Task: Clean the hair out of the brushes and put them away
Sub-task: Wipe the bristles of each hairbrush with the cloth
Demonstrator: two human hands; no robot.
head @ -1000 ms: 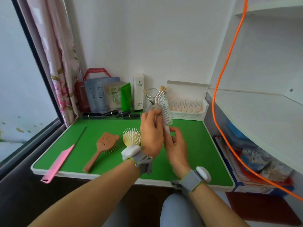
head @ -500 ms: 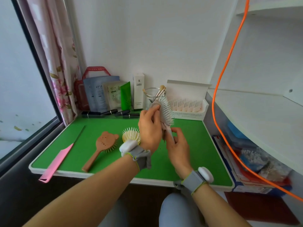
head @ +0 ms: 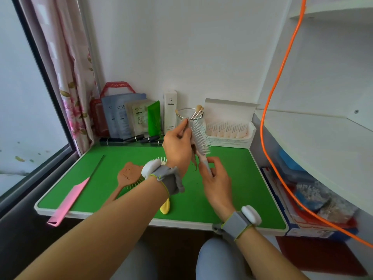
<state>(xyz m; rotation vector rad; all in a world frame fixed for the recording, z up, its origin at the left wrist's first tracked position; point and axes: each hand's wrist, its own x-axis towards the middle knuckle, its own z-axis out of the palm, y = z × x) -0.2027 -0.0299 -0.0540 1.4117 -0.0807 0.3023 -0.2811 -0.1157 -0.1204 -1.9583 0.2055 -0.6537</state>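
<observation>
Right hand (head: 217, 178): grip closed round handle of white-bristled brush (head: 198, 136), held upright above green surface (head: 232, 190), far centre. Left hand (head: 177, 150): fingertips pinched at brush head's upper edge. Brown bear-shaped brush (head: 129, 174) and pink comb (head: 68, 203) lie left on surface.

Green table (head: 125, 174), pink comb (head: 68, 201)

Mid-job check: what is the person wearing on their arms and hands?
Both forearms are bare, with no sleeves and no gloves. Each wrist carries a grey fabric wristband edged with a thin yellow-green cord and a rounded white plastic pod: one by the left hand, one by the right hand. No rings are visible.
</observation>
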